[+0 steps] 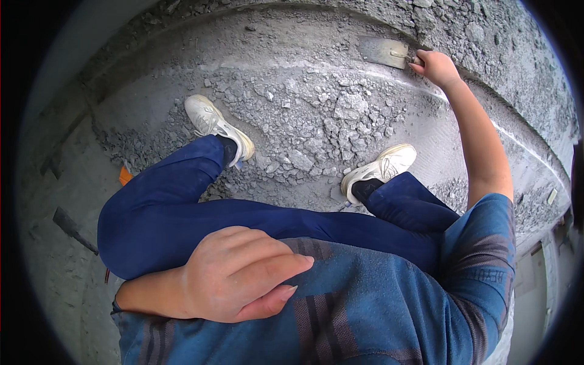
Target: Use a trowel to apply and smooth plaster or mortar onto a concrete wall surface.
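Observation:
At the upper right, my right hand [437, 68] is wrapped round the handle of a trowel [378, 51], my arm stretched out ahead. The trowel's flat grey metal blade points left and lies close to the dusty strip of ground beside a rough raised edge. Most of the handle is hidden in my fingers. My left hand [240, 277] hangs over my lap, back upward, with nothing visible in it. Its index finger and thumb point right with a small gap between them; the other fingers bend down out of sight.
Broken concrete rubble [316, 121] lies between and ahead of my white shoes [213, 121]. A pale line [523, 146] curves along the ground. More rubble [474, 30] lies beyond the raised edge. A dark flat tool [74, 230] and an orange object [125, 176] lie at the left.

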A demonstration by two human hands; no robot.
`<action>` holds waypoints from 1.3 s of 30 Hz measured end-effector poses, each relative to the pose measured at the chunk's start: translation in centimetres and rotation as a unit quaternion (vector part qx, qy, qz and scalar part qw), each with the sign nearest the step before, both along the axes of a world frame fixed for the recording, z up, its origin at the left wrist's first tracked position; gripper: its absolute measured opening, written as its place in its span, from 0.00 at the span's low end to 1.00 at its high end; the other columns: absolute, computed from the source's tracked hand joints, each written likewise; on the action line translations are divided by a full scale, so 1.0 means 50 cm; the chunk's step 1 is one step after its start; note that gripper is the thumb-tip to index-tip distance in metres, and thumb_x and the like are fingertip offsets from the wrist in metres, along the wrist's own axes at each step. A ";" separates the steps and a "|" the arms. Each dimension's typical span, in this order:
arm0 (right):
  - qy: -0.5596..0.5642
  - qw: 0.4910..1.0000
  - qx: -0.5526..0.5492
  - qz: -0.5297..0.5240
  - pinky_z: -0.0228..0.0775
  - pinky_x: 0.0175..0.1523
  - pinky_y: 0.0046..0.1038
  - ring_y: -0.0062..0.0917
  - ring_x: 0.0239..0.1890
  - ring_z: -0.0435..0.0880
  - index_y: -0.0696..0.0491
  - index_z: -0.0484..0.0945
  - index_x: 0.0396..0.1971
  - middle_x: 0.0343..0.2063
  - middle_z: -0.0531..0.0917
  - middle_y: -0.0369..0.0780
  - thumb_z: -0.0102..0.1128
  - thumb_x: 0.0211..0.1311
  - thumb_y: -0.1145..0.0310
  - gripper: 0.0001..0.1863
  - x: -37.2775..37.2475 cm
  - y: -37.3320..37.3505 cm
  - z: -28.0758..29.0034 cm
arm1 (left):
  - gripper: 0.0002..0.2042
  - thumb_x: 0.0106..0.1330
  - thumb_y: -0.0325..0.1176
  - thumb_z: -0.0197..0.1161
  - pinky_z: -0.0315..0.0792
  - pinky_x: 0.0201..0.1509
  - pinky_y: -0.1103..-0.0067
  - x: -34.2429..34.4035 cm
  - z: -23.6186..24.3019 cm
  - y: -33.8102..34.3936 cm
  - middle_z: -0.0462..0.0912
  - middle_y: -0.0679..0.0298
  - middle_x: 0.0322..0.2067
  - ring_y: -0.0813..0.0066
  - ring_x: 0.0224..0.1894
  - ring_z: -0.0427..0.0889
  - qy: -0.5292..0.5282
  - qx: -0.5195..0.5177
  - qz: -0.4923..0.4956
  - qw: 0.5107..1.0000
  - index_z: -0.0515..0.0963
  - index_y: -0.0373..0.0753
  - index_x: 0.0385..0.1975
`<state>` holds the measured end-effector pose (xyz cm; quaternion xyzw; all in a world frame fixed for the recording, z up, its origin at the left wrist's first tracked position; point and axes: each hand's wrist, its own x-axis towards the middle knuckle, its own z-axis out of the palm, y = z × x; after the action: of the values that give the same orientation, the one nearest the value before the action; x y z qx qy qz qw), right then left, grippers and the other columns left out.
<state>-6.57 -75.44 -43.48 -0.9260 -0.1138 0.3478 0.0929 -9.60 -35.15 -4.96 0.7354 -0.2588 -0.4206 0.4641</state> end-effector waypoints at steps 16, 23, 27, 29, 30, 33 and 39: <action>0.048 0.996 0.068 0.014 0.77 0.47 0.38 0.38 0.41 0.85 0.53 0.84 0.34 0.35 0.86 0.45 0.58 0.62 0.54 0.17 0.077 0.387 0.019 | 0.14 0.56 0.33 0.65 0.72 0.28 0.75 0.024 -0.001 0.020 0.82 0.60 0.29 0.66 0.26 0.81 0.022 0.000 0.023 1.000 0.80 0.34 0.41; 0.071 0.996 0.055 0.021 0.78 0.47 0.37 0.37 0.41 0.85 0.51 0.85 0.35 0.36 0.86 0.42 0.58 0.60 0.54 0.16 0.118 0.461 0.015 | 0.13 0.58 0.34 0.64 0.73 0.29 0.74 0.029 0.002 0.071 0.82 0.60 0.30 0.65 0.27 0.81 0.018 0.005 0.056 0.998 0.80 0.35 0.41; 0.051 0.996 0.047 0.048 0.78 0.46 0.37 0.37 0.40 0.86 0.51 0.85 0.35 0.35 0.86 0.42 0.57 0.61 0.54 0.16 0.122 0.474 0.011 | 0.13 0.58 0.34 0.64 0.74 0.29 0.74 0.034 0.008 0.103 0.83 0.60 0.30 0.65 0.27 0.82 0.023 0.007 0.059 0.998 0.80 0.35 0.40; 0.046 0.995 0.052 0.077 0.78 0.46 0.37 0.37 0.40 0.86 0.51 0.85 0.34 0.35 0.86 0.42 0.57 0.60 0.54 0.16 0.147 0.493 0.013 | 0.13 0.58 0.34 0.64 0.74 0.30 0.74 0.036 0.008 0.116 0.83 0.60 0.30 0.65 0.28 0.82 0.021 0.000 0.066 0.998 0.80 0.35 0.40; 0.046 0.995 0.052 0.078 0.78 0.46 0.37 0.37 0.40 0.86 0.51 0.85 0.34 0.35 0.86 0.42 0.57 0.60 0.54 0.16 0.151 0.513 0.010 | 0.13 0.58 0.34 0.64 0.74 0.29 0.74 0.038 0.007 0.122 0.83 0.60 0.30 0.66 0.28 0.82 0.024 -0.006 0.064 0.998 0.80 0.35 0.40; 0.070 0.995 0.070 0.029 0.77 0.48 0.37 0.37 0.43 0.85 0.50 0.86 0.34 0.37 0.86 0.43 0.59 0.57 0.56 0.14 0.164 0.604 -0.001 | 0.13 0.57 0.33 0.65 0.74 0.29 0.74 0.042 0.011 0.135 0.83 0.60 0.31 0.66 0.28 0.82 0.024 -0.010 0.062 0.998 0.80 0.35 0.40; 0.081 0.990 0.110 -0.034 0.77 0.49 0.37 0.37 0.45 0.85 0.49 0.86 0.37 0.40 0.86 0.44 0.59 0.59 0.54 0.16 0.153 0.744 -0.009 | 0.14 0.57 0.32 0.66 0.75 0.30 0.75 0.035 0.027 0.143 0.83 0.61 0.32 0.67 0.29 0.82 0.019 -0.029 0.070 0.997 0.80 0.35 0.41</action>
<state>1.06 -38.23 -43.94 -0.8823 -0.1120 0.4037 0.2145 -7.86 -27.99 -3.61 0.7301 -0.2097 -0.3933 0.5180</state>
